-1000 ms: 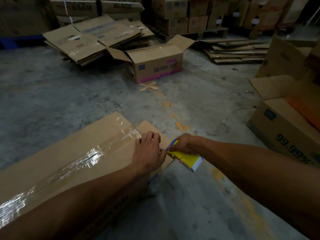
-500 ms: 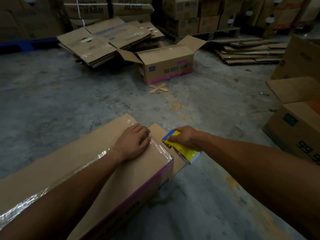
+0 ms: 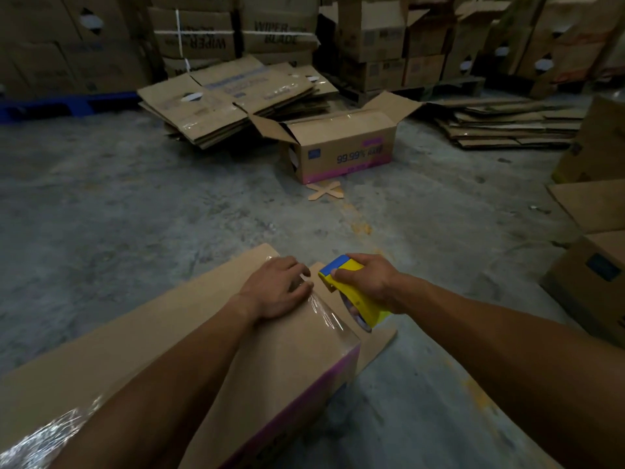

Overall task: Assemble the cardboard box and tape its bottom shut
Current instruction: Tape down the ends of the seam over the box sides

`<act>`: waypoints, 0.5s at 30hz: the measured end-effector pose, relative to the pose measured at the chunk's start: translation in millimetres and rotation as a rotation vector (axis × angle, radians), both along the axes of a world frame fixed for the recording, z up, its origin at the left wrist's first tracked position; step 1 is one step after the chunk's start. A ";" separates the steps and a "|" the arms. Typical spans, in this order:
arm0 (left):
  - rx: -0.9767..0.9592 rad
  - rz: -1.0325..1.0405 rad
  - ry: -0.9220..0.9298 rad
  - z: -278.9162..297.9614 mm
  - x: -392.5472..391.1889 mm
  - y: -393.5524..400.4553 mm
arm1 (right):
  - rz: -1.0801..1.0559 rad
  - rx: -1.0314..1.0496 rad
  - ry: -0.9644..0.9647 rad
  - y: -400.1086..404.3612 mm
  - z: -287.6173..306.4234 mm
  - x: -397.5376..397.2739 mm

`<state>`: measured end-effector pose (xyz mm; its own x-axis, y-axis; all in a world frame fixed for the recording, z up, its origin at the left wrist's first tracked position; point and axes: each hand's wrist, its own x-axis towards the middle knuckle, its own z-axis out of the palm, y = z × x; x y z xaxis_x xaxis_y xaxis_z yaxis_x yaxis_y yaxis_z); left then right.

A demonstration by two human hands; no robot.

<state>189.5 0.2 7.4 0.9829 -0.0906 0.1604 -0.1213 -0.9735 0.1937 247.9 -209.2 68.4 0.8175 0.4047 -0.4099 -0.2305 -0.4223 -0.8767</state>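
Observation:
A long cardboard box [image 3: 142,336] lies bottom-up on the concrete floor in front of me, with a pink stripe along its near side. Clear tape [image 3: 324,313] runs along its centre seam and over the far end. My left hand [image 3: 277,292] rests palm-down on the box's far end, fingers spread over the tape. My right hand [image 3: 368,282] grips a yellow and blue tape dispenser [image 3: 351,292] just past the box's end edge, above a loose flap [image 3: 375,340].
Another box [image 3: 345,147] with open flaps lies ahead on the floor, a cardboard cross [image 3: 325,191] in front of it. Flattened cartons [image 3: 230,96] are piled behind it and at the back right [image 3: 507,126]. Assembled boxes [image 3: 595,279] stand at the right. Stacked cartons line the back.
My left hand slid back from the box's end corner onto its top face. The dispenser has stayed beside the end edge. My head has tilted up, showing more of the back.

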 end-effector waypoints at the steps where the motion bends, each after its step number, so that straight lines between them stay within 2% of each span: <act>1: -0.004 0.033 -0.001 -0.2 2.6 4.5 | -0.001 0.009 -0.005 2.2 -0.2 0.7; 5: 0.005 0.152 -0.018 -0.8 12.7 25.5 | -0.003 0.054 0.018 11.6 1.2 0.7; 11: 0.029 0.118 -0.087 -8.8 18.7 29.1 | 0.013 0.029 -0.052 24.4 -1.1 -2.3; 15: -0.037 0.176 0.013 -10.3 11.5 29.5 | 0.023 0.087 -0.049 29.2 1.4 -5.4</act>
